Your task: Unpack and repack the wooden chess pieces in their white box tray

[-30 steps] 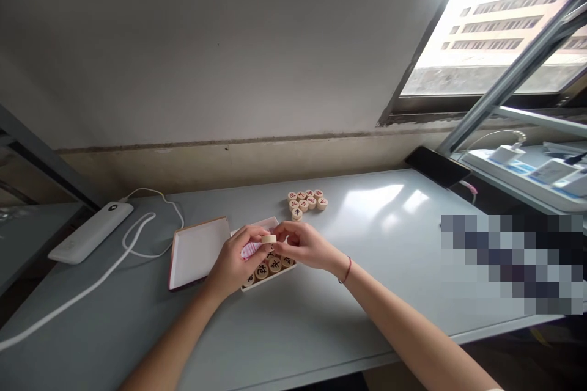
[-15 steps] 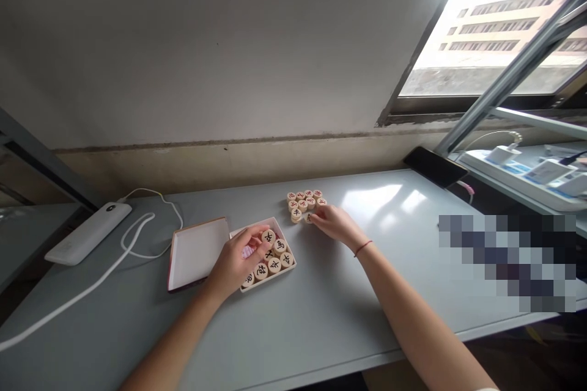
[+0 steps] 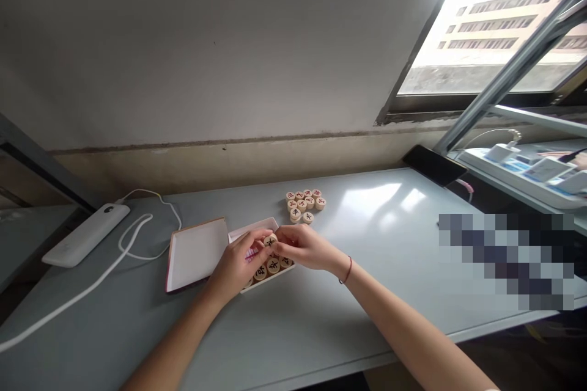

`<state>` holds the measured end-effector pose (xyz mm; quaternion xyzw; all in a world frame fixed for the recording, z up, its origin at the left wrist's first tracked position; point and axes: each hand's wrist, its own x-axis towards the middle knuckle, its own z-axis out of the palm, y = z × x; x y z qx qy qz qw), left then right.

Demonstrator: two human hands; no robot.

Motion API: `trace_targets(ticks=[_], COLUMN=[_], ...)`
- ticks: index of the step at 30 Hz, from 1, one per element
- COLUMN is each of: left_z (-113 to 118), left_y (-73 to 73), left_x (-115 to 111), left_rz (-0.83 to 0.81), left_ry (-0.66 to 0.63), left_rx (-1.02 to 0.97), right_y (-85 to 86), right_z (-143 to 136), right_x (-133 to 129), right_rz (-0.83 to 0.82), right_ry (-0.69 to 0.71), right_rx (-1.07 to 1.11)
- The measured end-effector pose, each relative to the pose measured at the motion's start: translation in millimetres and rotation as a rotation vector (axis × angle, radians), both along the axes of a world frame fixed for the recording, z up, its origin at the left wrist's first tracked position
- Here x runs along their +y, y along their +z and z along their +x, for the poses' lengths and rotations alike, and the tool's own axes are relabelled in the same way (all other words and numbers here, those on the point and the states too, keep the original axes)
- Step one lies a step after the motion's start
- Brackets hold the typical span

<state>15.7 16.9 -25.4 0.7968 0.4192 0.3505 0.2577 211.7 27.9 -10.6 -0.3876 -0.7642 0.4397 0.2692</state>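
My left hand [image 3: 239, 261] pinches a round wooden xiangqi piece [image 3: 270, 240] with a black character, held above an open white box [image 3: 259, 227]. My right hand [image 3: 312, 248] meets it from the right, thumb and fingers closed at the same piece. Below the hands, several black-marked xiangqi pieces [image 3: 273, 266] lie in the box, partly covered by my fingers. Beyond my right hand, a cluster of red-marked pieces [image 3: 301, 204] stands on the grey table. In front of them are a black-marked piece [image 3: 296, 214], which seems stacked on another, and a single piece [image 3: 309, 217].
Left of the box lies its lid [image 3: 197, 255], inner side up. Farther left are a white power bank [image 3: 87, 235] and a looping white cable [image 3: 98, 282]. A dark phone [image 3: 435, 165] leans at the back right, near a power strip [image 3: 518, 177] on a shelf.
My right hand has left the piece beside the cluster, which stays on the table, and has come left and nearer to the piece in my left hand. The left hand has barely moved.
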Motion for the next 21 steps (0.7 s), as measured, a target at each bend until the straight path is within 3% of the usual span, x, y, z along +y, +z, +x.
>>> trace_targets(ticks=[3,6,10,15,21], left_z=[-0.8,-10.2,-32.8,-43.9,-35.3], left_y=[2.6,8.1,18.7,27.3,21.8], left_x=[0.6,4.8,13.0,15.8,13.7], left_rz=[0.072,0.114,-0.020,-0.280,-0.289], left_ry=[0.046,0.163,0.276,0.252,0.243], left_rx=[0.056,0.207,0.492,0.655,0.779], right_y=[-4.0,-3.6,-1.6,-6.5,-9.3], right_z=[9.5,29.9,54.4,62.0,61.2], right_x=[9.1,21.7,33.5,38.1,35.7], right_rz=[-0.012,-0.006,-0.060,-0.150,-0.098], right_ry=[-0.097,-0.301,-0.522,-0.540,-0.473], right_rx=[-0.010,-0.153,-0.406,-0.496,-0.561])
